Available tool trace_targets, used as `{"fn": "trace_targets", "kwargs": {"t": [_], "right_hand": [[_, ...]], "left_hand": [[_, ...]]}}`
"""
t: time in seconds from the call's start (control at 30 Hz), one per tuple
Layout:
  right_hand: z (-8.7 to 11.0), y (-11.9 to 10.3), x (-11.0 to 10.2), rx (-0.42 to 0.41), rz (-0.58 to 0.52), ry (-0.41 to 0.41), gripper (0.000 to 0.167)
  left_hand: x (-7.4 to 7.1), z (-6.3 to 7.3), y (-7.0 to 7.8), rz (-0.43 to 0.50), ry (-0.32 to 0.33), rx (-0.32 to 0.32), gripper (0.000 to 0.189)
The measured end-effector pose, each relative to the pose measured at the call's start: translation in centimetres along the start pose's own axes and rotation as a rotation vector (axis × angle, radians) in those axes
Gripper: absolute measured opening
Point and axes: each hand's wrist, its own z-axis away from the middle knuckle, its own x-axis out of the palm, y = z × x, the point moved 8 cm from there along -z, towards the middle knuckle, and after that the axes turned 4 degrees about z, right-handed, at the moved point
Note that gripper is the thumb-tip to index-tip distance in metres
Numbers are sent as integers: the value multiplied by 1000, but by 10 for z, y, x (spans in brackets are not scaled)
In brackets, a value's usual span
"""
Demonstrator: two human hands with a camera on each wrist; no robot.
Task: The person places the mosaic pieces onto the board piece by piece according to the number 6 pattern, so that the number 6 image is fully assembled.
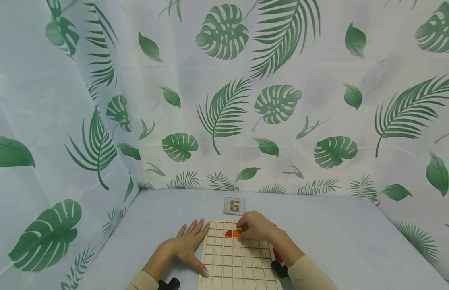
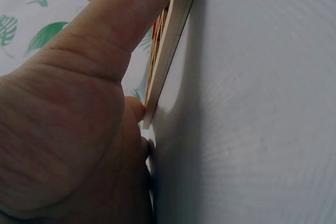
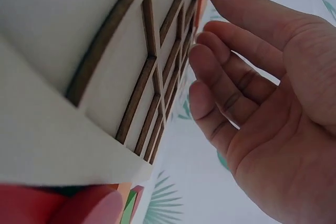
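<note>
A pale wooden grid board (image 1: 224, 261) lies flat in front of me. My left hand (image 1: 184, 246) is spread along its left side, fingers straight. The left thumb (image 2: 142, 3) rests on the board's edge. Over the upper part of the grid, my right hand (image 1: 256, 226) bends down with thumb and index fingertips at an orange piece (image 1: 236, 233). That piece sits beside a red piece (image 1: 228, 233) with a rounded corner. In the right wrist view, the other fingers (image 3: 220, 87) of this hand curl loosely, and the fingertips partly cover the orange piece.
Beyond the board lies a small pattern card (image 1: 234, 206) with a coloured figure on a grid. Red pieces (image 1: 277, 255) lie past the board's right side, partly behind the right forearm; a green piece (image 3: 128, 211) shows there too. Leaf-printed cloth (image 1: 224, 121) surrounds the table.
</note>
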Motion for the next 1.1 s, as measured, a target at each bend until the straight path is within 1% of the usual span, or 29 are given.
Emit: {"fn": "trace_targets", "kwargs": {"t": [0.17, 0.3, 0.4, 0.5, 0.6, 0.7, 0.87, 1.1], "right_hand": [[7, 5, -10, 21, -41, 55, 24], [12, 13, -19, 43, -79, 57, 27], [17, 19, -33, 57, -101, 75, 33], [24, 26, -48, 60, -88, 125, 34], [31, 35, -59, 72, -70, 164, 34], [37, 44, -62, 91, -60, 178, 34], [44, 58, -62, 133, -53, 195, 31], [51, 74, -61, 257, -72, 177, 27]], "left_hand": [[-1, 2, 3, 12, -2, 7, 144], [-2, 2, 3, 13, 0, 9, 144], [-3, 1, 0, 6, 5, 8, 144], [-4, 0, -3, 5, 8, 8, 146], [-3, -1, -4, 11, -1, 10, 147], [-3, -1, -2, 25, -9, 8, 147], [-1, 0, 1, 9, 0, 0, 144], [1, -2, -3, 19, 1, 9, 144]]}}
